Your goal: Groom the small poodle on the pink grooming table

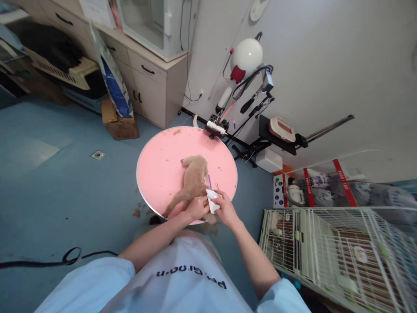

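A small tan dog lies on a round pink table, its head toward the far side. My left hand is closed on the dog's rear end at the table's near edge. My right hand is closed on a white tissue held against the dog's rear, right beside my left hand. A thin purple tool and a small metal tool lie on the table next to the dog.
A grooming arm with dryer and clippers stands behind the table. A white wire cage is at my right. Cabinets, a cardboard box and a pet carrier line the left. A black cable lies on the blue floor.
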Demonstrator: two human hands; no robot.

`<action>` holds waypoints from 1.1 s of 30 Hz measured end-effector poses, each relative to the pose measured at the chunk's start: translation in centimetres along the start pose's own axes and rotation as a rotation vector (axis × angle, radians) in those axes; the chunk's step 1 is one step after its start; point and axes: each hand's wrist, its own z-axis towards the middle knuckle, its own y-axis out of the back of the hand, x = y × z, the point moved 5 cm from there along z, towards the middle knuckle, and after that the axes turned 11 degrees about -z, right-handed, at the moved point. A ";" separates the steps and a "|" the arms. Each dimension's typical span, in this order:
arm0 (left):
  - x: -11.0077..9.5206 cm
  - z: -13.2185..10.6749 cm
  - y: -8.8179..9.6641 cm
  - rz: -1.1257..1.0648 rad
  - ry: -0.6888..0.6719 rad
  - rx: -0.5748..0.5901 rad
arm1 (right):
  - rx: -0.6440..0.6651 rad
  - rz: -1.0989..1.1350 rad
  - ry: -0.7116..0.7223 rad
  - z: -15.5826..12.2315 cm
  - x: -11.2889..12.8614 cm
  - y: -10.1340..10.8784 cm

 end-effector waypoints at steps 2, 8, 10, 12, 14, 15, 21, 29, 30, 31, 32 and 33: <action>0.0 -0.2 0.0 0.015 -0.002 0.008 | 0.027 0.117 -0.023 0.0 -1.1 -0.4; -0.7 -0.4 0.6 -0.105 -0.007 -0.030 | 0.019 0.376 -0.193 -1.4 -4.1 -0.8; -1.0 -0.4 1.1 -0.111 -0.002 -0.063 | -0.053 0.400 -0.231 -1.9 -4.3 -0.3; -1.2 -0.4 1.2 -0.108 -0.004 -0.048 | -0.108 0.363 -0.193 -1.9 -3.6 0.2; -1.2 -0.3 1.1 -0.125 0.002 0.005 | -0.101 0.251 -0.086 -1.5 -2.0 0.3; -1.1 -0.3 1.1 -0.140 0.010 0.024 | -0.085 0.180 -0.035 -1.2 -1.3 0.1; 0.5 -0.2 1.3 -0.204 0.098 -0.078 | -0.124 0.132 -0.043 -1.2 -0.3 -1.9; -0.6 0.1 1.2 -0.238 0.071 -0.030 | -0.407 0.575 -0.533 -4.4 -5.4 0.1; -0.6 0.0 1.1 -0.222 0.068 -0.027 | -0.475 0.558 -0.577 -4.5 -5.5 0.8; -0.5 0.0 1.0 -0.211 0.058 -0.027 | -0.514 0.516 -0.569 -4.4 -5.1 1.3; -0.4 0.0 0.9 -0.206 0.046 -0.022 | -0.511 0.448 -0.508 -4.1 -4.2 1.7; -0.3 0.0 0.8 -0.208 0.036 -0.015 | -0.473 0.355 -0.409 -3.6 -2.9 1.8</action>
